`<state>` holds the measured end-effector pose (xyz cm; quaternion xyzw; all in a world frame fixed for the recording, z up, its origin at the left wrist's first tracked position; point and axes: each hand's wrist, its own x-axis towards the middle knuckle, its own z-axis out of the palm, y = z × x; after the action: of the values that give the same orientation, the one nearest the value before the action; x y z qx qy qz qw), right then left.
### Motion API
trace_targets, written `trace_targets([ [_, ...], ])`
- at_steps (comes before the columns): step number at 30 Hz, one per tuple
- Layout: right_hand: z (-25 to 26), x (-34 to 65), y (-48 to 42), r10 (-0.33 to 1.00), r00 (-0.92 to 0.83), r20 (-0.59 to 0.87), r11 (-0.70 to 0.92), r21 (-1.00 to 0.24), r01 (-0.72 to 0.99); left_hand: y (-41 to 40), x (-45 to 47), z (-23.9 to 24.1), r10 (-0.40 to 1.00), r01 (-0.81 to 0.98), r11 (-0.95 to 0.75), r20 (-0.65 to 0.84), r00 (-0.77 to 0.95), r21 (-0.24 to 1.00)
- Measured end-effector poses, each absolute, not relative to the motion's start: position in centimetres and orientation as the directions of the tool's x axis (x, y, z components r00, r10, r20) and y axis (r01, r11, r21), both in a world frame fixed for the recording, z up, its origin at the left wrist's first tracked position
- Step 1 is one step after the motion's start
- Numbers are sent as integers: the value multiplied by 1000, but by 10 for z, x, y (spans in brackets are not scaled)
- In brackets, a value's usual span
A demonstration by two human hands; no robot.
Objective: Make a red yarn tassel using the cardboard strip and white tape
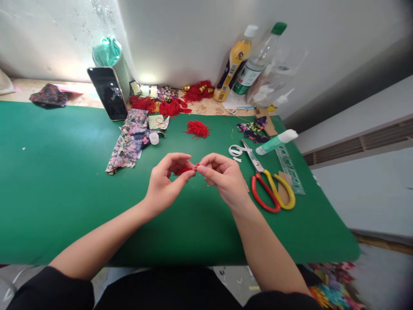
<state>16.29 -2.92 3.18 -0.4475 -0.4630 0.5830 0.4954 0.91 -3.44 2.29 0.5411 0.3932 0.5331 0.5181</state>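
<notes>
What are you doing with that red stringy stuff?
A person sits at a green mat, pinching a small bundle of red thread between the left hand and the right hand, just above the mat. More red thread lies behind it. Red-and-yellow scissors, a glue stick and floral fabric lie nearby.

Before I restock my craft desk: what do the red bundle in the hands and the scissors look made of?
Red bundle: soft thread or yarn, matte; loose fine strands show. Scissors: shiny grey blades, likely steel; glossy red and yellow handles, probably plastic. Both hands, left and right, pinch the bundle.
</notes>
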Motion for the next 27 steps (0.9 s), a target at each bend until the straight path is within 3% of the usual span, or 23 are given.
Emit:
trace_targets([
  [7,26,166,-28,993,-104,-57,-71,-988,-134,-32,9,25,987,-232,-78,108,119,969],
  [14,26,165,-28,997,-59,42,41,-999,-31,-33,8,23,985,-120,-165,170,34,979],
  [27,24,166,-27,998,-59,22,18,-998,-56,-34,8,23,982,-78,-183,185,22,980],
])
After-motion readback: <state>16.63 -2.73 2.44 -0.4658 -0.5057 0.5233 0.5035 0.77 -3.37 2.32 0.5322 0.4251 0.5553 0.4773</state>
